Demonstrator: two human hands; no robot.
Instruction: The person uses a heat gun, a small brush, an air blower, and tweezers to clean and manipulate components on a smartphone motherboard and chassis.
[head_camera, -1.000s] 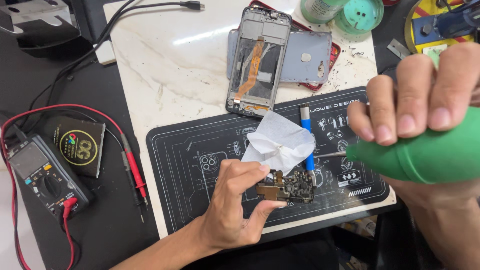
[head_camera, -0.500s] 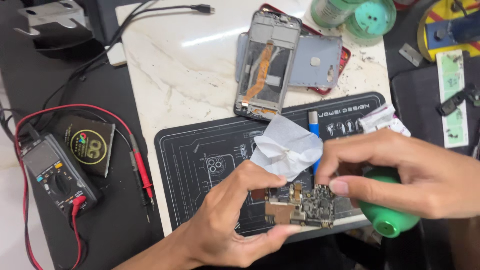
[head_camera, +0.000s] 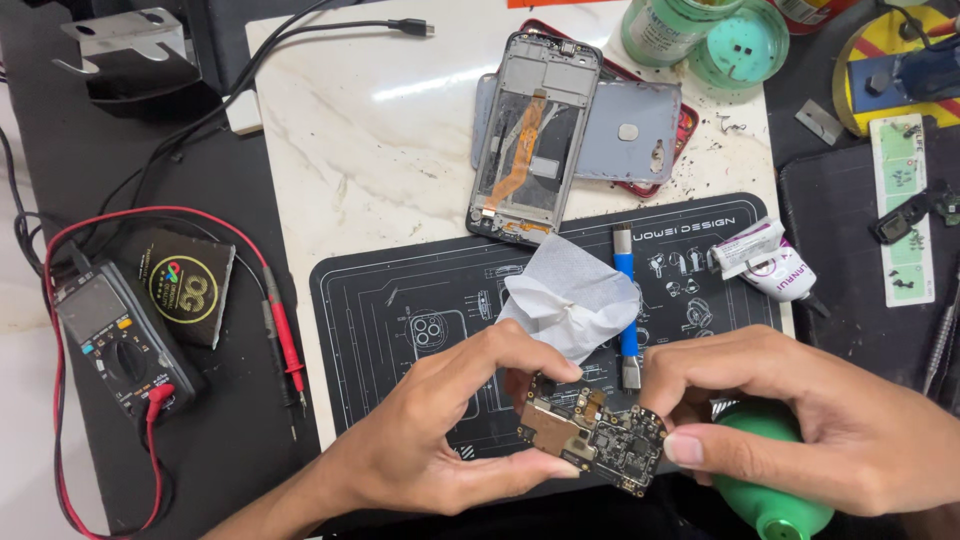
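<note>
A dark workbench (head_camera: 230, 440) carries a white marble slab (head_camera: 380, 130), and a black repair mat (head_camera: 420, 300) printed with white line drawings lies along the slab's near edge. At the slab's far edge an opened phone frame (head_camera: 530, 140) with an orange ribbon cable rests partly over a grey back cover (head_camera: 630, 130). Toward the bench's left edge sits a multimeter (head_camera: 120, 345) with red leads beside a small black card (head_camera: 185, 285). Over the mat's near edge, the left hand (head_camera: 440, 440) and the right hand (head_camera: 810, 430) hold a small phone circuit board (head_camera: 592, 440) between them. The left hand's thumb and fingers are curled closed on the board's left end; the right hand pinches the board's right end between thumb and forefinger, with a green rubber air blower (head_camera: 775, 495) tucked under its palm. Just beyond the board a crumpled white tissue (head_camera: 570, 295) lies on the mat, beside a blue-handled tool (head_camera: 626, 305). A squeezed white tube (head_camera: 765, 262) lies at the mat's right edge.
</note>
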